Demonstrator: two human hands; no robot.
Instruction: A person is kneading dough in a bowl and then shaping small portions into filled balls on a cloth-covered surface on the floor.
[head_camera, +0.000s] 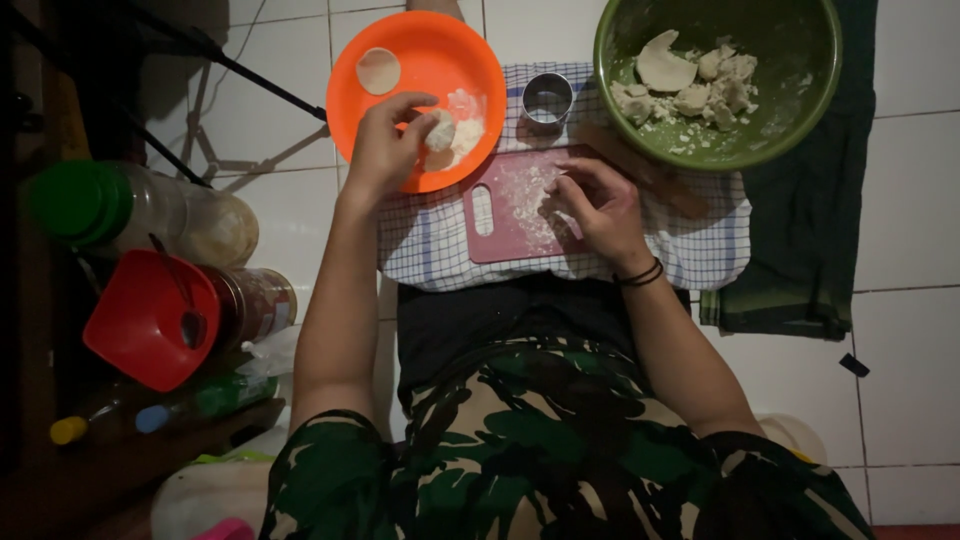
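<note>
My left hand (385, 145) holds a small floury dough ball (440, 130) over an orange plate (420, 50). The plate carries a flat round dough disc (378, 70) and a heap of flour (468, 125). My right hand (595, 205) rests with curled fingers on a pink cutting board (490, 235) dusted with flour; whether it pinches anything I cannot make out. A green bowl (800, 110) at the upper right contains several dough pieces (700, 85). A small metal ring cutter (547, 98) stands between plate and bowl.
A checked cloth (700, 250) lies under the board on white floor tiles. A dark green towel (810, 260) lies at the right. Jars (215, 225), a red funnel-like cup (150, 320) and bottles crowd the left. My camouflage-clad legs fill the bottom.
</note>
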